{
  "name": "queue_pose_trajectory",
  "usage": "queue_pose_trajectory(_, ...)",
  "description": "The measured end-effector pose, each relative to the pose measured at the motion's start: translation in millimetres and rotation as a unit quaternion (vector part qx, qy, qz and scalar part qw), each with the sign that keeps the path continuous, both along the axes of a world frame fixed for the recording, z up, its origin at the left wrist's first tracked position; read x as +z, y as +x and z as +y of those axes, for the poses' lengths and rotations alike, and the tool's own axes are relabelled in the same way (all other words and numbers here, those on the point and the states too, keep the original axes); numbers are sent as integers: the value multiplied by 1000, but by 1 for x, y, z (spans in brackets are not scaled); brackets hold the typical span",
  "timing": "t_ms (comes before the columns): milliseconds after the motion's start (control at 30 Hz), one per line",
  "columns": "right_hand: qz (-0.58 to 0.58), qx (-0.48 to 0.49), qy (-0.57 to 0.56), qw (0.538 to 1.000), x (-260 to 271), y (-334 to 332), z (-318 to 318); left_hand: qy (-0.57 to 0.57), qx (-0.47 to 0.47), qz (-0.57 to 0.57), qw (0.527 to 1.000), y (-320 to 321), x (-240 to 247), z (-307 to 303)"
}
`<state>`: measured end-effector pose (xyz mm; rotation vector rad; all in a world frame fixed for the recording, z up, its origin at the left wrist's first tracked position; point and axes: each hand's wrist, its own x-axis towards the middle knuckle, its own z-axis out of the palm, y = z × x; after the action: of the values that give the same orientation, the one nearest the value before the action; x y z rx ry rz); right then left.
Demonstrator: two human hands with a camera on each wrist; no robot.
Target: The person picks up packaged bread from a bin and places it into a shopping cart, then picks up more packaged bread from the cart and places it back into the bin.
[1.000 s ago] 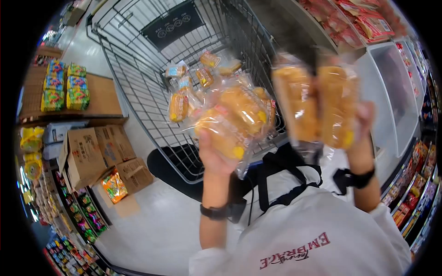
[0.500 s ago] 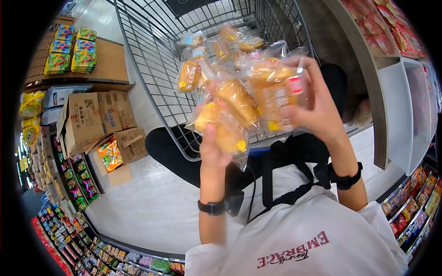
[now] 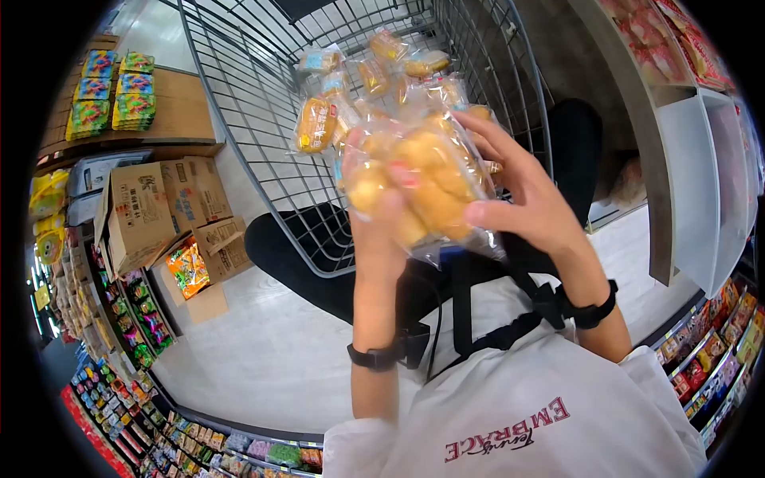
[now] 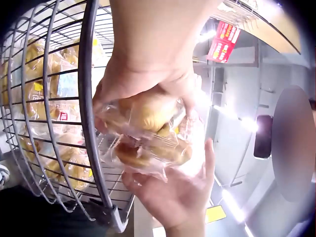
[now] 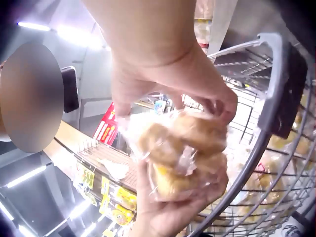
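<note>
The left hand (image 3: pixel 376 231) grips clear plastic packets of golden-brown bread rolls (image 3: pixel 434 171) from the left and below, its fingers curled round them; in the head view its fingertips are blurred. The right hand (image 3: pixel 530 199) holds the same packets from the other side, thumb against the near edge and bent fingers spread over the far side. The packets overlap between the two hands, their wrapping crinkled and shiny, so their number cannot be told.

Just beyond the hands stands a grey wire shopping cart (image 3: pixel 275 209). Inside it, ahead of the hands, lies a loose group of smaller wrapped buns (image 3: pixel 315 125), some with pale blue labels.

Nearer the body, each wrist wears a black wristband (image 3: pixel 376 358), above a white shirt with red lettering (image 3: pixel 502 430). Dark-clothed legs (image 3: pixel 295 255) lie on both sides of the cart.

Well to the left of the hands are brown cardboard boxes (image 3: pixel 139 211), one with an orange snack bag (image 3: pixel 187 269) in it, and farther up, rows of colourful packs (image 3: pixel 92 88) on a brown surface. To the right are a translucent white bin (image 3: pixel 693 175), red packages (image 3: pixel 645 36) beyond it, and snack shelves (image 3: pixel 717 342) lower down.
</note>
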<state>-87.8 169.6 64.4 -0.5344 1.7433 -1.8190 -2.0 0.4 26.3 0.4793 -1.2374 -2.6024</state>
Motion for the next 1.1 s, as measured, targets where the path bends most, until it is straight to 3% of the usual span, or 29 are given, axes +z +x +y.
queue_pose_trajectory(33,-8,39,7,999,0,-6,7,74,10,-21,997,2,-1,-1)
queue_pose_trajectory(133,29,29,12,999,-5,-4,5,51,-17,2,999,4,-15,-6)
queue_pose_trajectory(300,-58,-37,-78,995,1,6,-9,97,16,-41,994,4,-12,-7)
queue_pose_trajectory(567,41,-47,-86,994,-1,3,-11,95,16,-29,995,0,-10,-3)
queue_pose_trajectory(800,51,-59,-76,994,-6,2,-12,126,12,-36,991,-5,-5,-4)
queue_pose_trajectory(867,41,-66,-81,994,-5,1,-14,60,56,-49,995,-5,-12,-4)
queue_pose_trajectory(1000,53,-77,-64,994,-2,0,-15,48,73,-41,995,-10,-7,-4)
queue_pose_trajectory(1100,30,-102,-77,991,-1,1,-18,-22,74,8,997,-15,-2,-7)
